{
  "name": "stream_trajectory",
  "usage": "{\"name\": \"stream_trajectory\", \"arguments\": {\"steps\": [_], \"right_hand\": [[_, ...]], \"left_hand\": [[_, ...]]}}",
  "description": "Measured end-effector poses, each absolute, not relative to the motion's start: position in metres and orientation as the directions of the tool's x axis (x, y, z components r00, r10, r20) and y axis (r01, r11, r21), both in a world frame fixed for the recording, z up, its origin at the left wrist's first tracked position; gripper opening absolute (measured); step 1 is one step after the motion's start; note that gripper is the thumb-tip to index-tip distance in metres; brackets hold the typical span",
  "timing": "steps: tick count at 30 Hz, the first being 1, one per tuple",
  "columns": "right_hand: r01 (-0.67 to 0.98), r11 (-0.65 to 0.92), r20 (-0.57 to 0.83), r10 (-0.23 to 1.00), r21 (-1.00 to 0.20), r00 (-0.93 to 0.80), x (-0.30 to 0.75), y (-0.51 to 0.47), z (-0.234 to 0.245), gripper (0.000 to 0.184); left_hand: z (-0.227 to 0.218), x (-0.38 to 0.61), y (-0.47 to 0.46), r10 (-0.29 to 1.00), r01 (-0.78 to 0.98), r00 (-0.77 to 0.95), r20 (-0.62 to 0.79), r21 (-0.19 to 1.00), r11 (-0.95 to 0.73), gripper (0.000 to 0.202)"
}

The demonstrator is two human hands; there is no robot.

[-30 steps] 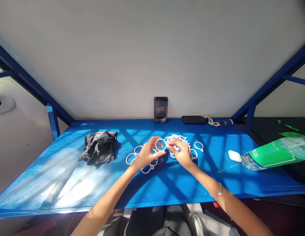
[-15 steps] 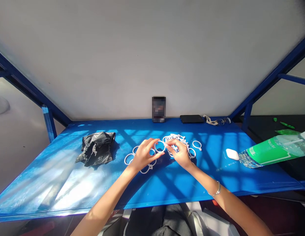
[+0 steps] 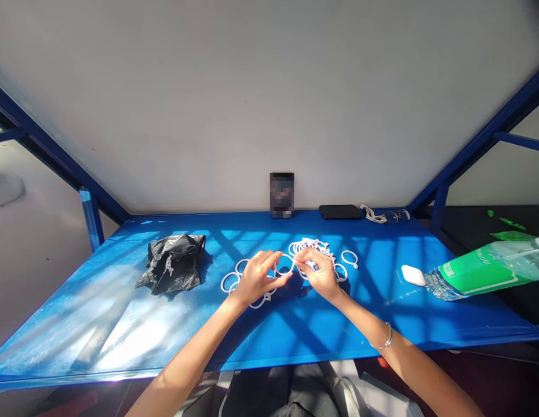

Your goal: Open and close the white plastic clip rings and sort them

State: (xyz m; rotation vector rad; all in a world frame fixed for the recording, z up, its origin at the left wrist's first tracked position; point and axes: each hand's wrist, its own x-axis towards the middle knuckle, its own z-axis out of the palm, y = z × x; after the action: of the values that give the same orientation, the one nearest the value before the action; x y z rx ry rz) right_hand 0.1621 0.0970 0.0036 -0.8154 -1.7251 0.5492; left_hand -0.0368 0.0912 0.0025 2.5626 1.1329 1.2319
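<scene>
Between my two hands a white plastic ring is held up over the blue table. My left hand grips its left side with thumb and fingers curved round it. The fingertips of my right hand pinch its right edge, where a small tab seems to be; the fingers hide most of that spot. Several white rings lie beneath and left of my left hand, partly covered by it. Behind my right hand is a heap of similar rings. One loose ring lies right of the heap.
A crumpled black plastic bag sits on the blue table at left. Along the back are an upright phone, a flat black phone and glasses. At right lie a white case and a green-labelled bottle.
The view has shifted slightly. Both hands keep hold of the same ring in nearly the same place, with only small movements of the fingers.
</scene>
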Motion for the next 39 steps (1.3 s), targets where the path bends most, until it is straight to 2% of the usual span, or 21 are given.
{"name": "stream_trajectory", "arguments": {"steps": [4, 7, 10, 13, 15, 18, 21, 24, 29, 34, 37, 39], "right_hand": [[0.318, 0.653, 0.635, 0.753, -0.688, -0.173, 0.164, 0.100, 0.004, 0.019], [0.396, 0.612, 0.627, 0.771, -0.685, -0.108, 0.172, 0.107, 0.006, 0.018], [0.460, 0.528, 0.585, 0.811, -0.714, -0.023, 0.186, 0.118, 0.008, 0.019], [0.542, 0.463, 0.561, 0.828, -0.701, 0.019, 0.202, 0.130, 0.009, 0.024], [0.599, 0.429, 0.552, 0.834, -0.676, 0.026, 0.210, 0.136, 0.009, 0.027], [0.643, 0.363, 0.492, 0.870, -0.674, 0.025, 0.218, 0.140, 0.007, 0.028], [0.673, 0.302, 0.431, 0.902, -0.675, 0.027, 0.221, 0.141, 0.006, 0.026], [0.698, 0.271, 0.411, 0.911, -0.662, 0.036, 0.223, 0.141, 0.005, 0.025], [0.704, 0.369, 0.523, 0.852, -0.607, 0.005, 0.219, 0.138, 0.008, 0.024], [0.581, 0.558, 0.593, 0.790, -0.593, -0.154, 0.196, 0.124, 0.012, 0.017], [0.499, 0.648, 0.588, 0.752, -0.576, -0.297, 0.178, 0.110, 0.011, 0.012], [0.461, 0.666, 0.558, 0.745, -0.586, -0.367, 0.168, 0.101, 0.008, 0.016]], "left_hand": [[0.007, -0.046, 0.098, 0.723, 0.636, 0.439, 0.533, 0.385, -0.669, 0.043], [0.011, -0.064, 0.108, 0.784, 0.688, 0.419, 0.457, 0.404, -0.603, 0.049], [0.012, -0.088, 0.120, 0.858, 0.817, 0.349, 0.377, 0.326, -0.475, 0.033], [0.012, -0.106, 0.127, 0.942, 0.912, 0.298, 0.152, 0.245, -0.328, 0.020], [0.011, -0.111, 0.128, 0.960, 0.932, 0.278, -0.001, 0.243, -0.270, 0.018], [0.011, -0.112, 0.128, 0.960, 0.937, 0.267, -0.085, 0.256, -0.237, 0.013], [0.010, -0.109, 0.128, 0.961, 0.939, 0.261, -0.088, 0.252, -0.233, 0.004], [0.009, -0.104, 0.129, 0.963, 0.932, 0.266, -0.053, 0.270, -0.243, 0.011], [0.014, -0.097, 0.130, 0.959, 0.897, 0.279, 0.048, 0.343, -0.279, 0.015], [0.021, -0.089, 0.123, 0.938, 0.735, 0.252, 0.238, 0.584, -0.345, 0.018], [0.020, -0.077, 0.116, 0.929, 0.632, 0.259, 0.264, 0.681, -0.370, 0.017], [0.018, -0.067, 0.110, 0.926, 0.581, 0.261, 0.273, 0.721, -0.377, 0.015]]}}
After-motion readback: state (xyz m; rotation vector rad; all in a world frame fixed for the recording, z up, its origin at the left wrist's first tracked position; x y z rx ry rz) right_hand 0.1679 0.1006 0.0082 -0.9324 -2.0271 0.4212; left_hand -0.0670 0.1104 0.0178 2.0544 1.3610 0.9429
